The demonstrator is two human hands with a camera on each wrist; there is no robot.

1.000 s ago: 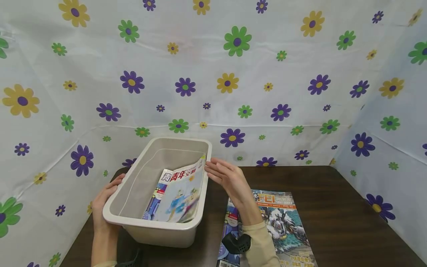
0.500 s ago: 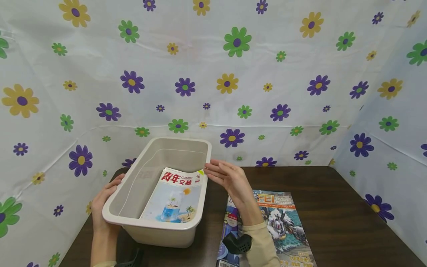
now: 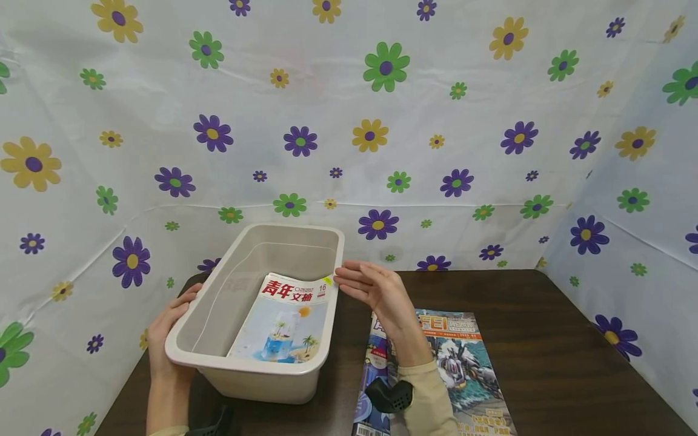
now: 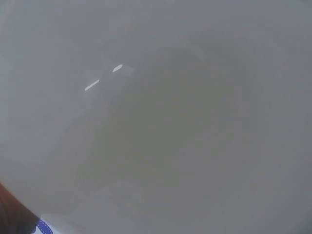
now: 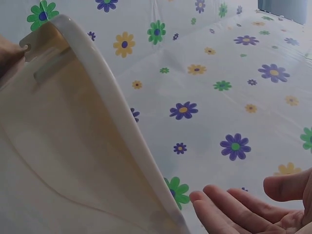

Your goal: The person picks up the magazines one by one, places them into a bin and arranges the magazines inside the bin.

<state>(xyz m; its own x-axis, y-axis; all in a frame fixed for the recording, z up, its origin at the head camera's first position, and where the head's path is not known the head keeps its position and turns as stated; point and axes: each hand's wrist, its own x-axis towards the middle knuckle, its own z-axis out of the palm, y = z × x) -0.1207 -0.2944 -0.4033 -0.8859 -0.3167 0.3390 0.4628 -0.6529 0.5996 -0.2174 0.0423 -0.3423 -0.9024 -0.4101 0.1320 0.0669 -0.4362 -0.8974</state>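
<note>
An off-white plastic tub (image 3: 188,357) stands left of centre in the head view. Inside, against its right wall, lies a magazine (image 3: 286,321) with red title characters and a beach picture, cover up. My left hand (image 3: 170,330) rests along the tub's left outer side, fingers fairly straight and fingertips near the rim. Beside the right rim is my right hand (image 3: 376,290), fingers extended together. In the right wrist view its fingers (image 5: 234,209) are straight, thumb apart, holding nothing. Pale surface fills almost all of the left wrist view, hiding the left hand's grip.
Two magazines lie on the dark table (image 3: 551,351) under my right forearm: a purple one (image 3: 368,399) and, overlapping it, a teal-and-orange one (image 3: 463,369). A white flowered sheet (image 3: 327,109) hangs behind and at the sides.
The beach-cover magazine, earlier raised and bent against the tub's right wall with a purple cover showing beside it, now lies flatter inside and hides that cover. Both hands have stayed almost in place.
</note>
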